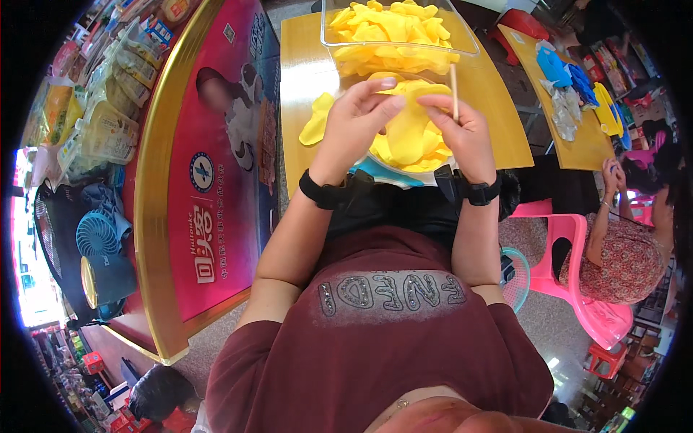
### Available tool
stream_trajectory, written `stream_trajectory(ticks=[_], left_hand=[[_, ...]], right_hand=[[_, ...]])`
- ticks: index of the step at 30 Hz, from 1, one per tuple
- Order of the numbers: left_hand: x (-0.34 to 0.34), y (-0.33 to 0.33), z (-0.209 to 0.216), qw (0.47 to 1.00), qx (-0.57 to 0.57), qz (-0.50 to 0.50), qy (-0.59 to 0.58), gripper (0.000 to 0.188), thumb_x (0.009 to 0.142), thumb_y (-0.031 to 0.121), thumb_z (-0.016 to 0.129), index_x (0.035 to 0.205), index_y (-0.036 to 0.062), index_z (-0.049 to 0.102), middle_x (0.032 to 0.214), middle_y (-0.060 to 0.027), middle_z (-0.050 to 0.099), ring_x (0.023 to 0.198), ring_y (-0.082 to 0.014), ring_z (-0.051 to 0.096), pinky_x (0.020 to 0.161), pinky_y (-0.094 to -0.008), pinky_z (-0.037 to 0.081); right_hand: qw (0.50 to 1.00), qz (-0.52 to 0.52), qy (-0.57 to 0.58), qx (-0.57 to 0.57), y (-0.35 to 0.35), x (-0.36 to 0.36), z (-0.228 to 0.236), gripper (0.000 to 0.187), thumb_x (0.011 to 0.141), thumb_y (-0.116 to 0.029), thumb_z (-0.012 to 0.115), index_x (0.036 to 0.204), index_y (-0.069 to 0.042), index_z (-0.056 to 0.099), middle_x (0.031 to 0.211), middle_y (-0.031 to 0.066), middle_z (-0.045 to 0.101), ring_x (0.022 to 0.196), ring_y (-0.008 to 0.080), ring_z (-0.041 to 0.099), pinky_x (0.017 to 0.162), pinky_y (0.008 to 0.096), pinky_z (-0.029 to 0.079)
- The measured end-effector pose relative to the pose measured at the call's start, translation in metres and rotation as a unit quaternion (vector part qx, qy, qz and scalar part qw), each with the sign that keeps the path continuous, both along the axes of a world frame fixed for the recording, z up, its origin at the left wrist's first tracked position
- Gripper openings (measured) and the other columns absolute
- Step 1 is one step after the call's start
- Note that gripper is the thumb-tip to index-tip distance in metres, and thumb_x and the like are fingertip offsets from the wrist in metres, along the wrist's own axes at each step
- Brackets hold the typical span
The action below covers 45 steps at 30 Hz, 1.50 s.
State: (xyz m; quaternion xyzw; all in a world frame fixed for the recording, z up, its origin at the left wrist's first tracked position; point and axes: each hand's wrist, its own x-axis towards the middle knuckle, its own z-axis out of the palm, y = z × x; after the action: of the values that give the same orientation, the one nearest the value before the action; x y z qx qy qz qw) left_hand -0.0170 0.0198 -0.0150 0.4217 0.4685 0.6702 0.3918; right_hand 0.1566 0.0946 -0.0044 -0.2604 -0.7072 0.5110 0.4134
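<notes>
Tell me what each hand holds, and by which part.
Right hand: a thin tan stick, by its lower part in this view. Left hand: beside a yellow piece; whether either hand grips this cannot be told.

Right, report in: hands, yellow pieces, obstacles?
Left hand: thumb and forefinger apart. Right hand holding thin stick. Yellow pieces heaped beneath. Clear tub just beyond.

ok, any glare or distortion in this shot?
Head view: glare whitens part of the yellow table, left of the clear bin; daylight blows out at far left; fisheye bends the counter's gold trim; corners go black; yellow pieces keep visible edges.
</notes>
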Motion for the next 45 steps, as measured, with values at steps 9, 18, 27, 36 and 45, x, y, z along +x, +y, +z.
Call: stream_trajectory(ticks=[9, 18, 27, 36, 45], left_hand=[[-0.001, 0.003, -0.015, 0.997, 0.026, 0.066, 0.024, 0.028, 0.086, 0.006, 0.069, 0.112, -0.0009, 0.063, 0.083, -0.0064, 0.068, 0.072, -0.0076, 0.062, 0.062, -0.0197, 0.047], [0.01, 0.001, -0.004, 0.973, -0.032, -0.082, -0.213, 0.033, 0.09, 0.014, 0.066, 0.118, -0.0013, 0.06, 0.096, -0.0049, 0.067, 0.08, -0.0108, 0.062, 0.066, -0.0231, 0.05], [0.019, 0.007, -0.018, 0.978, 0.018, 0.005, -0.208, 0.02, 0.088, 0.007, 0.065, 0.108, 0.0032, 0.062, 0.094, -0.0027, 0.063, 0.075, -0.0082, 0.058, 0.061, -0.0226, 0.048], [0.02, 0.002, -0.006, 0.986, 0.038, -0.012, -0.162, 0.023, 0.086, 0.004, 0.065, 0.108, 0.0053, 0.058, 0.093, 0.0021, 0.054, 0.083, -0.0053, 0.051, 0.07, -0.0192, 0.041], [0.024, 0.022, -0.026, 0.99, 0.09, 0.083, -0.066, 0.029, 0.078, -0.006, 0.062, 0.105, 0.0046, 0.063, 0.081, 0.0052, 0.052, 0.07, -0.0017, 0.046, 0.061, -0.016, 0.039]], right_hand=[[0.966, -0.192, -0.069, 0.158, -0.02, -0.025, 0.008, 0.02, 0.079, -0.015, 0.076, 0.088, -0.002, 0.064, 0.075, 0.0041, 0.058, 0.068, 0.0105, 0.052, 0.059, 0.0245, 0.043], [0.991, -0.126, -0.045, 0.028, -0.016, -0.02, -0.001, 0.025, 0.078, -0.02, 0.08, 0.077, -0.002, 0.062, 0.067, -0.0056, 0.052, 0.059, 0.0022, 0.043, 0.053, 0.0196, 0.036], [0.992, -0.106, -0.066, 0.016, -0.011, -0.016, -0.008, 0.017, 0.085, -0.014, 0.072, 0.083, 0.0, 0.065, 0.07, -0.0023, 0.06, 0.064, 0.0044, 0.051, 0.057, 0.0205, 0.04], [0.985, -0.114, -0.096, 0.086, -0.014, -0.026, -0.009, 0.012, 0.091, -0.013, 0.062, 0.092, -0.001, 0.063, 0.069, 0.0003, 0.056, 0.062, 0.0061, 0.047, 0.056, 0.0235, 0.04], [0.998, -0.023, -0.035, -0.055, -0.022, -0.019, -0.004, 0.011, 0.095, -0.014, 0.059, 0.092, -0.003, 0.059, 0.07, -0.0071, 0.046, 0.059, 0.001, 0.038, 0.052, 0.0191, 0.03]])
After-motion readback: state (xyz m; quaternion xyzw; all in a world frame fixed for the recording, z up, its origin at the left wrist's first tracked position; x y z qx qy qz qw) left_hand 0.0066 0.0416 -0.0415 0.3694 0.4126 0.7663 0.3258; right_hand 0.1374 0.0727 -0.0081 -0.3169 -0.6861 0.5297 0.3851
